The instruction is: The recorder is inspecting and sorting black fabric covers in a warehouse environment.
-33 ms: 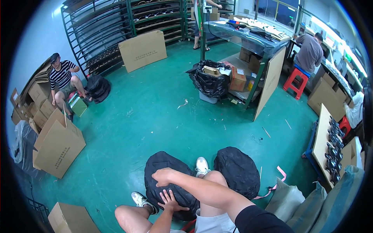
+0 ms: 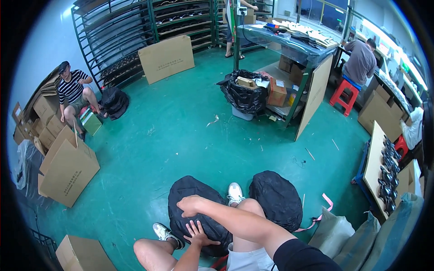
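A seated person leans over 2 black sacks on a green workshop floor. The left hand (image 2: 197, 233), fingers spread flat, presses on the near side of the left black sack (image 2: 190, 192), which sits between the person's bare knees, just in front of a white sneaker (image 2: 234, 193). The right hand (image 2: 189, 205), reaching across from the right, rests curled on top of the same sack; whether it pinches the fabric cannot be told. The second black sack (image 2: 276, 198) lies just to the right, beside the raised knee. A pink strap (image 2: 326, 203) trails on the floor near it. To the left stands an open cardboard box (image 2: 68, 169); behind it another person in a striped shirt (image 2: 72, 90) sits among stacked cartons. A bin lined with black plastic (image 2: 243, 95) stands by the green workbench (image 2: 289, 40).
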Tool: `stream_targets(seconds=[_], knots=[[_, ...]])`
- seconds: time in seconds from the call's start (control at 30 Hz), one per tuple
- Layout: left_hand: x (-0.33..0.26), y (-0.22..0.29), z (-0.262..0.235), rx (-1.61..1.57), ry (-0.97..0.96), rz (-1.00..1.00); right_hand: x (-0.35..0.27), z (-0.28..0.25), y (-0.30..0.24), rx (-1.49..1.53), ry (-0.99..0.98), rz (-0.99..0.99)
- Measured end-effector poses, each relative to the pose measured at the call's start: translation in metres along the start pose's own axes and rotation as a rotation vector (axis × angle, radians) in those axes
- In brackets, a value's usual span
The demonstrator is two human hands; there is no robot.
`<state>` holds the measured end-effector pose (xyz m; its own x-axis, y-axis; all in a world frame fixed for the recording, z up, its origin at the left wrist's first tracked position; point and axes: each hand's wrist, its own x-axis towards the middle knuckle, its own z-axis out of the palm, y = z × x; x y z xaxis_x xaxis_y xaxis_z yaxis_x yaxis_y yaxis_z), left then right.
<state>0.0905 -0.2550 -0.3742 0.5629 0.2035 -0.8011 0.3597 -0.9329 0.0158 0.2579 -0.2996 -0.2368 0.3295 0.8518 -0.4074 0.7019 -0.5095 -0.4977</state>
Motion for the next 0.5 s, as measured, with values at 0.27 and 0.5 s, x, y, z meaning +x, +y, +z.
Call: stream_targets(seconds=[0.27,0.5], knots=[[0.0012,-0.0008,0.0018,0.008,0.012,0.009,0.0028,0.0061,0.0021,0.010,0.071,-0.010],[-0.0005,-0.0043,0.0025,-0.001,0.022,0.018,0.0015,0.0008,-0.0035,-0.048,-0.033,-0.021]])
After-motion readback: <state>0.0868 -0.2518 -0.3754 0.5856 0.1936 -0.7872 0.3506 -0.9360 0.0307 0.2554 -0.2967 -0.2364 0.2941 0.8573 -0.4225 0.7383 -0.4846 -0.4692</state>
